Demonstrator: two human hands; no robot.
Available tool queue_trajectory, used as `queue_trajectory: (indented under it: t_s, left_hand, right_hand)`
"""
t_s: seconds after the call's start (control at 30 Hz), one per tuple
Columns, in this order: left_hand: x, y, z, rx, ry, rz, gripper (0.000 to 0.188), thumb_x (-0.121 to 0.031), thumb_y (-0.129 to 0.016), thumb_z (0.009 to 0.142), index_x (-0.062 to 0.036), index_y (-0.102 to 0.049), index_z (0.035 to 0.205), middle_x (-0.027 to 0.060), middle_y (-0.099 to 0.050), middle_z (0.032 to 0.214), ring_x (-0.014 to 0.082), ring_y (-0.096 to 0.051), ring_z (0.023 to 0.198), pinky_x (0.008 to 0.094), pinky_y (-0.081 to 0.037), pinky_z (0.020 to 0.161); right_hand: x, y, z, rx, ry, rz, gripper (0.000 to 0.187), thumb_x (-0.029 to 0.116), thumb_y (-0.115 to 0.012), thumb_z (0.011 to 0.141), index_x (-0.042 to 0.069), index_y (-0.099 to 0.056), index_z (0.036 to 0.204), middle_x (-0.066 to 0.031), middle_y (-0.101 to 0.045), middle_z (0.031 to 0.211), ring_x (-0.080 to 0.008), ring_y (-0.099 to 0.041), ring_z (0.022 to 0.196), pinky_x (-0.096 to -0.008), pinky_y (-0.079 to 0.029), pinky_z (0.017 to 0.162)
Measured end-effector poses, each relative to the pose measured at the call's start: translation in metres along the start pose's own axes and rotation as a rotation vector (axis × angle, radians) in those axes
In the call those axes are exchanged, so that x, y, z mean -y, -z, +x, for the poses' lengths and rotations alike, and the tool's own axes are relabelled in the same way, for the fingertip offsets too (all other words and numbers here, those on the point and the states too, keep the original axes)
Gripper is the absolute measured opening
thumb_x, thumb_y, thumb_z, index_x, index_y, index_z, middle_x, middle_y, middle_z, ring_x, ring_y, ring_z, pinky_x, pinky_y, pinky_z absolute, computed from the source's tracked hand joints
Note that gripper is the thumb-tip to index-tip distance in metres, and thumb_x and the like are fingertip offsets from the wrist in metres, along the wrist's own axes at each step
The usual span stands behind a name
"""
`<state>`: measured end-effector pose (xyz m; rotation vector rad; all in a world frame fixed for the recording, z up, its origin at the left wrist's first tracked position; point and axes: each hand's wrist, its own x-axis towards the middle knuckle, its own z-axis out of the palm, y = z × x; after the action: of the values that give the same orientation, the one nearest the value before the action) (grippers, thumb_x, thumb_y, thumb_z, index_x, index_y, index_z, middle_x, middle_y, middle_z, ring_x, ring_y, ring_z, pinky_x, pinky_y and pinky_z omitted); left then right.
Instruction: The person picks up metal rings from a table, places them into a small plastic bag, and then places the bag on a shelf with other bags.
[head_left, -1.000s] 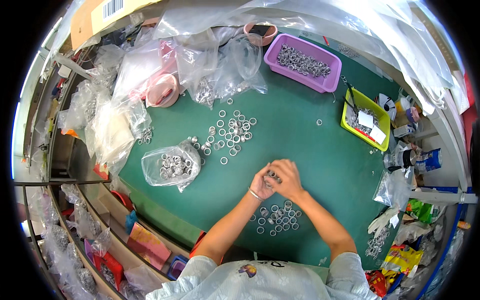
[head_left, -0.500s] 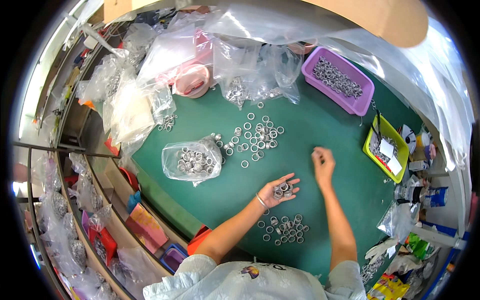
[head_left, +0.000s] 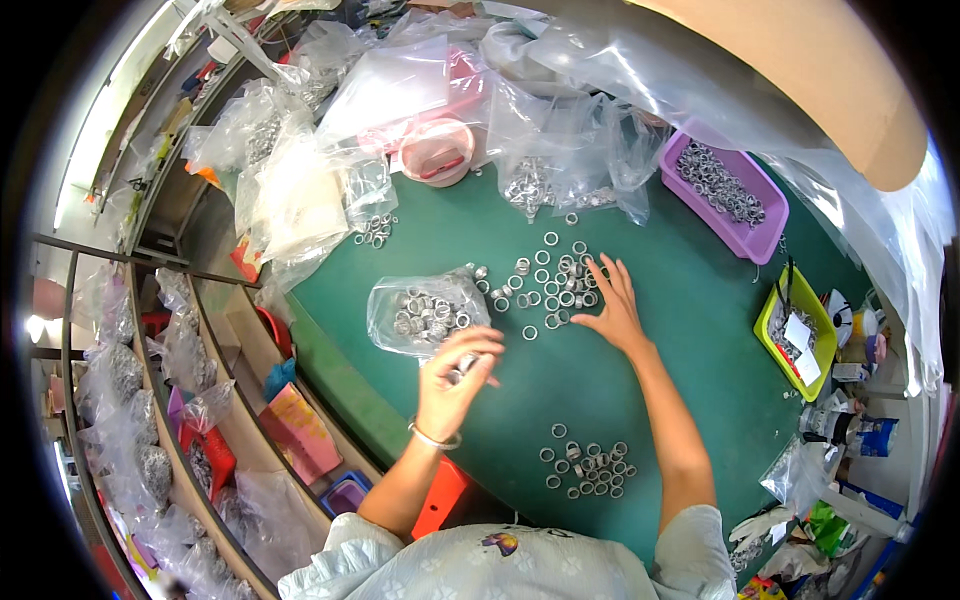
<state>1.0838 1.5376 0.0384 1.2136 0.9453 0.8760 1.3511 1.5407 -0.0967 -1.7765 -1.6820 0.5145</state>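
Cupped around several metal rings, my left hand (head_left: 455,382) hovers just below a clear plastic bag (head_left: 385,318) full of similar rings. Part of what it holds is hidden by the fingers. My right hand (head_left: 612,310) is open, fingers spread, at the right edge of a loose group of metal rings (head_left: 566,282) in the middle of the green table. Whether its fingertips touch the rings I cannot tell. A second group of rings (head_left: 592,467) lies on the table close to my body, between my forearms.
A purple bin (head_left: 735,225) of rings stands at the far right, with a yellow-green bin (head_left: 822,345) nearer. Bagged parts (head_left: 530,185) and a pink bucket (head_left: 437,160) line the back. Shelves with plastic bags (head_left: 125,375) run along the left. A small ring pile (head_left: 375,232) lies back left.
My left hand has moved left and away from me to the bag, its fingers curling over the rings. My right hand has moved left to the middle group and opened. The view has shifted.
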Motion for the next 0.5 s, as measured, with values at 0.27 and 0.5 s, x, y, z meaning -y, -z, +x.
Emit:
queue_trajectory:
  t_s: [0.27,0.5]
  left_hand:
    - [0.026,0.057,0.038,-0.284,-0.27,1.244,0.034,0.007,-0.059,0.069,-0.0011,-0.059,0.102,0.0175,-0.045,0.121,0.0366,-0.039,0.116,0.0409,-0.038,0.095]
    - [0.017,0.033,0.014,-0.453,-0.477,0.874,0.025,0.01,-0.055,0.075,-0.0014,-0.059,0.097,0.0151,-0.054,0.103,0.0298,-0.054,0.096,0.0352,-0.044,0.083]
  right_hand:
    - [-0.005,-0.042,0.009,0.176,0.053,-0.284,0.067,0.045,-0.073,0.065,0.019,-0.053,0.123,-0.0106,-0.03,0.139,-0.0389,-0.025,0.127,-0.0526,-0.021,0.103]
    - [-0.003,-0.046,-0.039,0.029,0.046,-0.185,0.045,0.031,-0.071,0.07,0.012,-0.056,0.108,-0.01,-0.042,0.12,-0.0382,-0.033,0.116,-0.0495,-0.029,0.094]
